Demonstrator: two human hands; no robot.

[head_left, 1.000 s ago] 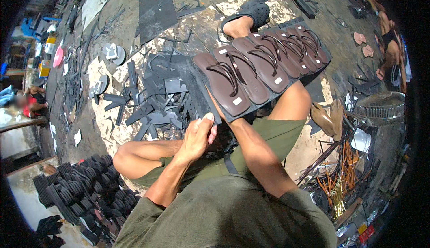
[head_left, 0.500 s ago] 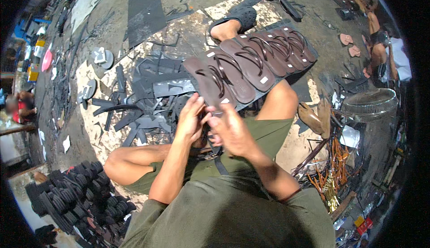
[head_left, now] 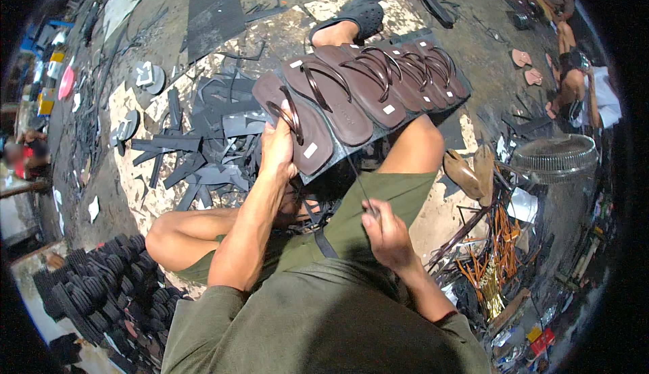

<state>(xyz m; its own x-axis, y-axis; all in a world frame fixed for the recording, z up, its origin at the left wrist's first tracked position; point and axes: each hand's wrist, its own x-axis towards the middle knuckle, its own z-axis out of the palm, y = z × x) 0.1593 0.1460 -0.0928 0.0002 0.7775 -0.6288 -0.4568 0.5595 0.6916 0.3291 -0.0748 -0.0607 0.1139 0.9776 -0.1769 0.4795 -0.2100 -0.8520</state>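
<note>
I sit on the ground with a row of several dark brown flip-flop sandals (head_left: 368, 83) laid overlapping on a dark board in front of my knees. My left hand (head_left: 278, 145) grips the nearest sandal (head_left: 297, 127) at its strap, near the left end of the row. My right hand (head_left: 378, 229) is drawn back over my right thigh, pinched shut on a thin dark thread or wire (head_left: 357, 179) that runs up toward that sandal.
Black rubber offcuts (head_left: 196, 144) litter the ground to the left. Stacked black soles (head_left: 94, 293) lie at lower left. A round wire fan guard (head_left: 554, 158), tan sandals (head_left: 473, 171) and orange scraps (head_left: 500, 252) sit at right. Another person (head_left: 574, 77) sits far right.
My hands, joined in my lap a moment ago, have parted. The left reached forward onto the nearest sandal, and the right pulled back with the thread.
</note>
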